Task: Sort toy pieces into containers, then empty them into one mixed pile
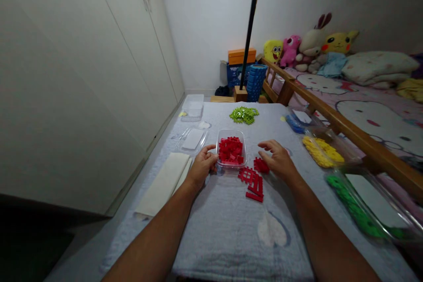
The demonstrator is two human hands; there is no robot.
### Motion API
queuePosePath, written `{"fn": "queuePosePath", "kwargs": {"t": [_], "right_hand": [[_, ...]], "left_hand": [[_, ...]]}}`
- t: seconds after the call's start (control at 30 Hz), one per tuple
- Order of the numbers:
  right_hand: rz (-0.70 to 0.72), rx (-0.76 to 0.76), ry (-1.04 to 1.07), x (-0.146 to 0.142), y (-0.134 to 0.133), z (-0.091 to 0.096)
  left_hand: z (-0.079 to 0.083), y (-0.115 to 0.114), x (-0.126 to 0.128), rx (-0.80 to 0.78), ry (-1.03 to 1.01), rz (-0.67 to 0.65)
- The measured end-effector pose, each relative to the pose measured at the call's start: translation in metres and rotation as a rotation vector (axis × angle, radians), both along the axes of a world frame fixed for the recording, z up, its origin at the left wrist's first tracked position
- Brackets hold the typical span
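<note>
A clear plastic container point(246, 158) full of red plastic building pieces point(230, 149) stands in the middle of the table. My left hand point(204, 164) is at its left side, fingers curled around the wall. To the right of the container, my right hand point(276, 157) is open, its fingers apart and pointing left. Beside its thumb lies a small red cluster of pieces point(261, 165), and I see nothing held in the fingers. More loose red pieces point(254, 185) lie flat on the cloth in front of the container.
Bright green pieces point(243, 115) lie in a heap at the back. Left are a clear lid point(192, 139), another clear container point(193, 107) and folded cloth point(165, 183). Boxes with blue point(295, 123), yellow point(323, 151) and green pieces point(353, 207) line the right, beside a bed rail point(330, 108).
</note>
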State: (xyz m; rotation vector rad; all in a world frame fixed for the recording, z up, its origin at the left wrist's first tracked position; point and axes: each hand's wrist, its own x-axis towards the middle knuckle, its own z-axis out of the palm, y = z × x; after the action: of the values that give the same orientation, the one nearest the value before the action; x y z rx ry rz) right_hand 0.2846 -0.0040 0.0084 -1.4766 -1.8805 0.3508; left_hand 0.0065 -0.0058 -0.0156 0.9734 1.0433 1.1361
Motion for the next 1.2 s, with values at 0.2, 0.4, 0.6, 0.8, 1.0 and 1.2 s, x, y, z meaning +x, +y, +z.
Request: {"fn": "queuePosePath", "kwargs": {"t": [0.2,0.4,0.6,0.8,1.0,1.2], "right_hand": [[0.173,-0.352,-0.250,0.026,-0.005,-0.006],[0.159,-0.333,-0.273,0.022,-0.006,-0.011],[0.162,-0.250,-0.190,0.020,-0.005,-0.016],[0.141,-0.168,-0.137,0.016,-0.003,-0.015],[0.036,-0.100,-0.129,0.018,0.001,-0.015],[-0.065,0.035,0.133,0.004,-0.004,-0.005]], "left_hand": [[0.003,-0.002,0.000,0.001,0.007,0.008],[-0.002,0.000,-0.001,0.013,0.018,-0.007],[0.000,0.000,-0.001,0.029,-0.004,-0.020],[0.001,-0.002,0.000,0.017,-0.010,-0.008],[-0.003,0.001,-0.002,0.013,-0.004,-0.013],[-0.002,0.000,-0.001,0.021,-0.003,-0.016]]}}
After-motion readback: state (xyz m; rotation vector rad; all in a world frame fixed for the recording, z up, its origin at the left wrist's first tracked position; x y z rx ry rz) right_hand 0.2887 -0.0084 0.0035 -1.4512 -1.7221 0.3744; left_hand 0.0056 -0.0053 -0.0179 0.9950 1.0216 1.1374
